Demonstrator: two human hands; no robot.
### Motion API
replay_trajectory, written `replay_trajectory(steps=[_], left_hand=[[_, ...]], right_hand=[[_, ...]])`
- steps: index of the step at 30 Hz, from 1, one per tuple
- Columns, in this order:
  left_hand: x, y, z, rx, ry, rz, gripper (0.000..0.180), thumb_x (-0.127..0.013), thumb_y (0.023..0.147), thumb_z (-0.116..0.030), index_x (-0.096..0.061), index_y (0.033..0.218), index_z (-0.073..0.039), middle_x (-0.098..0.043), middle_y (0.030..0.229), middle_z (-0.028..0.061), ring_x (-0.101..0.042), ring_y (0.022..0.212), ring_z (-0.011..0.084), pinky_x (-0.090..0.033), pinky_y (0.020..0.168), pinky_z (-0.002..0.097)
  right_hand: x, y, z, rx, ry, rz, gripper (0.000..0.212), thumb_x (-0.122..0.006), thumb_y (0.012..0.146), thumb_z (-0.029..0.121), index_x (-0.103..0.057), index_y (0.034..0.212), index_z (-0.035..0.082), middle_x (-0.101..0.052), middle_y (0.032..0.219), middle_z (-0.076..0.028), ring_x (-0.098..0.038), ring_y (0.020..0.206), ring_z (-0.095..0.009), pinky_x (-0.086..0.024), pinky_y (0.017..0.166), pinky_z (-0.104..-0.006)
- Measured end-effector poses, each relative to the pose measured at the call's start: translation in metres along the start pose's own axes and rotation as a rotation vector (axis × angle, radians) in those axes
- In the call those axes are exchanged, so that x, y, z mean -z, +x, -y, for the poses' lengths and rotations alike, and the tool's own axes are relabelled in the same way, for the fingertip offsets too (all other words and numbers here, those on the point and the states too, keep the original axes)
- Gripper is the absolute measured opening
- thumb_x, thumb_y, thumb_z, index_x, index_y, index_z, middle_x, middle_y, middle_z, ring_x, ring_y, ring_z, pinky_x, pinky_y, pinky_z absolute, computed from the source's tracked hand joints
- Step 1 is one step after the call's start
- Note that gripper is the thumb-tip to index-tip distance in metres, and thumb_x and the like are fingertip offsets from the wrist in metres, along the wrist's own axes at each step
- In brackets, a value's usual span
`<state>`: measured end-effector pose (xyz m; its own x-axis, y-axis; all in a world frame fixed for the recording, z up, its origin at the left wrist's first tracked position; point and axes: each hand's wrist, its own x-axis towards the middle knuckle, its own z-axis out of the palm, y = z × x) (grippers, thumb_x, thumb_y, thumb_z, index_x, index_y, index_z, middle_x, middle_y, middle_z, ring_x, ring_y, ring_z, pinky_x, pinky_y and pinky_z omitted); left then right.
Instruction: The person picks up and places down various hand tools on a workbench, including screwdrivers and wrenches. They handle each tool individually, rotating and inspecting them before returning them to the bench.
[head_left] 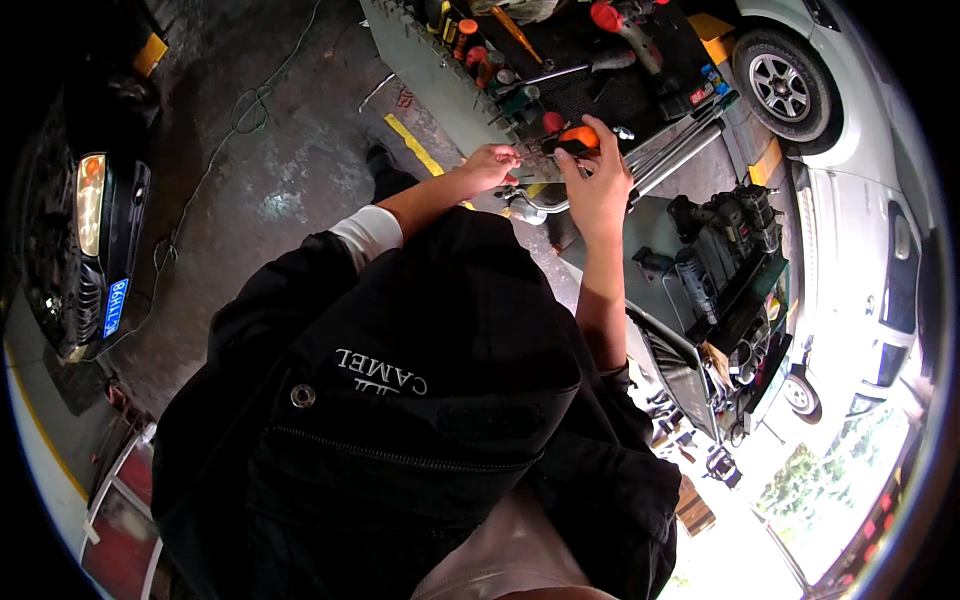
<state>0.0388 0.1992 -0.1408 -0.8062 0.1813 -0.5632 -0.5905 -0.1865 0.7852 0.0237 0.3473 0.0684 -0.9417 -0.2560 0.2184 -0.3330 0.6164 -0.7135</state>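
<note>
My right hand (pixel 604 190) is raised over the near edge of a tool cart. Its thumb and fingers grip a small orange-and-black object (pixel 578 139) whose exact kind does not show. Just left of it, my left hand (pixel 488 167) is closed in a pinch. Something thin and reddish is at its fingertips, too small to make out. Beyond both hands lies the cart's black mat (pixel 585 98). A long-handled ratchet (pixel 560 76), an orange-handled screwdriver (pixel 516 36) and a red-and-grey power tool (pixel 632 38) rest there.
A second cart (pixel 650 215) with several cordless drills (pixel 725 225) stands close on my right. Farther right is a white car (pixel 850 200); a dark car (pixel 95 220) stands at the left. A thin cable (pixel 170 245) runs across the floor. Metal rails (pixel 680 150) border the cart.
</note>
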Motion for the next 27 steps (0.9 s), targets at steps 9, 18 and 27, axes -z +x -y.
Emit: replay_trajectory(steps=[9,18,27], left_hand=[[-0.006,0.01,0.002,0.057,-0.131,-0.05,0.02,-0.058,0.1,-0.006,-0.063,0.119,-0.001,-0.066,0.115,0.0068,-0.068,0.092,0.0192,-0.064,0.076,0.0362],[-0.006,0.023,0.014,0.117,-0.169,-0.096,0.03,-0.06,0.101,-0.011,-0.061,0.13,-0.002,-0.066,0.126,0.009,-0.073,0.09,0.0239,-0.064,0.073,0.036],[0.014,0.007,0.008,-0.002,0.052,-0.115,0.031,-0.067,0.095,-0.015,-0.067,0.121,0.002,-0.072,0.105,0.0102,-0.072,0.087,0.0198,-0.061,0.071,0.0299]], right_hand=[[-0.005,-0.001,0.002,0.009,-0.12,0.019,0.052,-0.077,0.079,0.004,-0.062,0.129,0.011,-0.066,0.117,-0.015,-0.068,0.098,-0.033,-0.057,0.084,-0.0401],[-0.011,-0.005,-0.005,0.063,-0.257,0.022,0.051,-0.078,0.077,0.005,-0.065,0.126,0.011,-0.063,0.12,-0.014,-0.062,0.108,-0.036,-0.052,0.095,-0.0444],[-0.012,-0.006,-0.004,0.055,-0.26,0.012,0.052,-0.079,0.076,0.007,-0.065,0.126,0.013,-0.065,0.116,-0.012,-0.063,0.106,-0.034,-0.053,0.093,-0.044]])
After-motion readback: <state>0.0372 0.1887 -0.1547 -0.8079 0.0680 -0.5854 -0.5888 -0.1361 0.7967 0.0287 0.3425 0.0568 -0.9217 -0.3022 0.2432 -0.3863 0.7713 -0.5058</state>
